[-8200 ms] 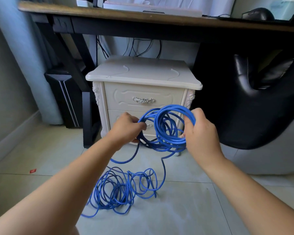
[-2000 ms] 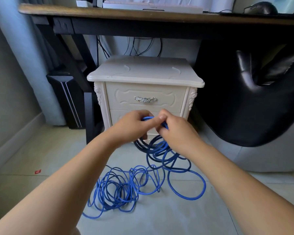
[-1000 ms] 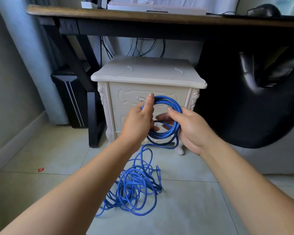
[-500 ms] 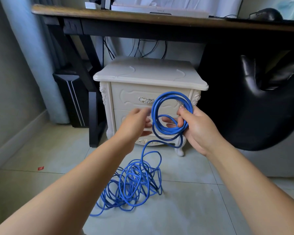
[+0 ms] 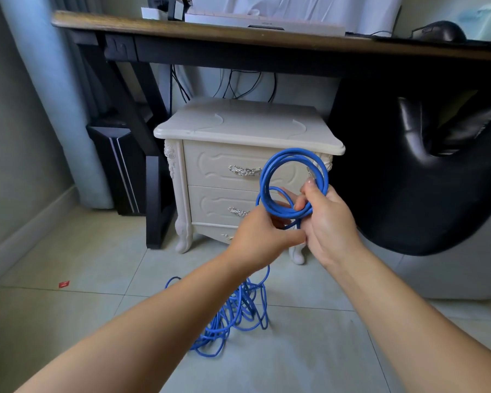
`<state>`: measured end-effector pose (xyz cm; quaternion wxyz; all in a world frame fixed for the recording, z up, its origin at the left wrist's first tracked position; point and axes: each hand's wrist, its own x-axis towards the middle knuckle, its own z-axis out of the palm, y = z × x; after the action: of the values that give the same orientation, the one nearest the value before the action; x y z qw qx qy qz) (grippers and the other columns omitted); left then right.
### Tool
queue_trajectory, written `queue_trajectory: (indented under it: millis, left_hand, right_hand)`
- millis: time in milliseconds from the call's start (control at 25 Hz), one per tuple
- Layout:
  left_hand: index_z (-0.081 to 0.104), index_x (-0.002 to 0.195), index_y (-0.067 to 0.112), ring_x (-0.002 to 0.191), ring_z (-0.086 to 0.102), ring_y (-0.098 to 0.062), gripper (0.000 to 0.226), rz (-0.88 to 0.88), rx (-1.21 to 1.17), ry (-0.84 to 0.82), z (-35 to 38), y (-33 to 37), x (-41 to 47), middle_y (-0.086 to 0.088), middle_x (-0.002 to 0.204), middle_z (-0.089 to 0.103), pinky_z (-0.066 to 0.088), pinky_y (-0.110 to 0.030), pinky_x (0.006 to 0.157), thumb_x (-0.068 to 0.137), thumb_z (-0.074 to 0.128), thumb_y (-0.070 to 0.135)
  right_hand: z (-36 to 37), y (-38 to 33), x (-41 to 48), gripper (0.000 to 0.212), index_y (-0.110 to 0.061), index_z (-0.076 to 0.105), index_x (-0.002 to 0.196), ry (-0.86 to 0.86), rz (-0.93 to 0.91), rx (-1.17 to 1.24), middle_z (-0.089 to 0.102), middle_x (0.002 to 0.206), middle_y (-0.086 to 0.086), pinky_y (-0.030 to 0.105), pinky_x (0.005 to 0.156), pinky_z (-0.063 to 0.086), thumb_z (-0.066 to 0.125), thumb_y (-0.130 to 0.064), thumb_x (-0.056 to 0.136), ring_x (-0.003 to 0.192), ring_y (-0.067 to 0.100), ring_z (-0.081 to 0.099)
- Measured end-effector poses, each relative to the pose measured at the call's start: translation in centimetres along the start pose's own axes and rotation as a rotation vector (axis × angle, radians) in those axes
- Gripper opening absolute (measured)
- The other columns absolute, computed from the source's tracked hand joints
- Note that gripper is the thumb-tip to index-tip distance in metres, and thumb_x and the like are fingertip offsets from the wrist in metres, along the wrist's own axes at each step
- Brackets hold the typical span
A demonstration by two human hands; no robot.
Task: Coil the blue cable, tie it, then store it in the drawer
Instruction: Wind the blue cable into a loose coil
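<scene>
On the tiled floor [image 5: 309, 350] nearest the person, most of the blue cable [image 5: 233, 313] lies in a loose, tangled heap, and one strand rises from it to the hands. The left hand [image 5: 262, 236] has its fingers curled beneath the coil [image 5: 263, 180], apparently round that feeding strand, though the grip is partly hidden. The right hand [image 5: 328, 222] clasps the coil's lower right arc with the thumb raised against it. To wind well, the right hand should probably hold the turns pinched in one spot. The left can then slide down the strand, shake out snags and lay each loop the same size as the others, flat and untwisted. The coil stands upright and nearly round, its open face toward the person, so its axis runs forward toward the nightstand [image 5: 238, 129]. The slack hangs straight down. The nightstand's top drawer [image 5: 210, 168] and the one below it are closed, under the desk [image 5: 238, 32].
</scene>
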<state>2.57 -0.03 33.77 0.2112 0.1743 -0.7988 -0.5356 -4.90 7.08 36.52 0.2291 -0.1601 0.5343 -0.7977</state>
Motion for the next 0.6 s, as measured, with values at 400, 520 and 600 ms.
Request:
queue_trajectory:
  millis: [400,520,600]
  left_hand:
    - [0.076,0.089,0.014,0.067,0.056,-0.002,0.017,-0.081,-0.254,0.147,0.8,-0.2,0.2,-0.006,0.079,0.07,0.044,-0.013,0.065,0.081,0.064,0.004]
    - [0.066,0.083,0.011,0.064,0.06,-0.004,0.015,-0.127,-0.496,0.165,0.3,0.5,0.9,-0.001,0.074,0.071,0.049,-0.02,0.073,0.092,0.056,0.003]
    - [0.053,0.081,0.011,0.052,0.058,-0.008,0.022,-0.176,-0.744,0.163,-1.6,0.6,1.4,0.001,0.068,0.068,0.056,-0.026,0.069,0.099,0.044,0.003]
  right_hand:
    - [0.3,-0.2,-0.1,0.02,-0.008,0.046,0.088,0.025,-0.006,0.058,0.05,0.047,-0.002,0.035,0.088,0.054,0.04,-0.017,0.105,0.11,0.026,0.066]
    - [-0.3,-0.8,0.9,0.024,-0.01,0.044,0.082,0.1,-0.036,0.155,0.044,0.051,0.002,0.049,0.1,0.049,0.04,-0.015,0.105,0.093,0.029,0.072]
    - [-1.9,-1.6,1.9,0.023,-0.01,0.044,0.082,0.169,-0.033,0.242,0.038,0.053,0.002,0.055,0.098,0.049,0.04,-0.012,0.105,0.077,0.029,0.072]
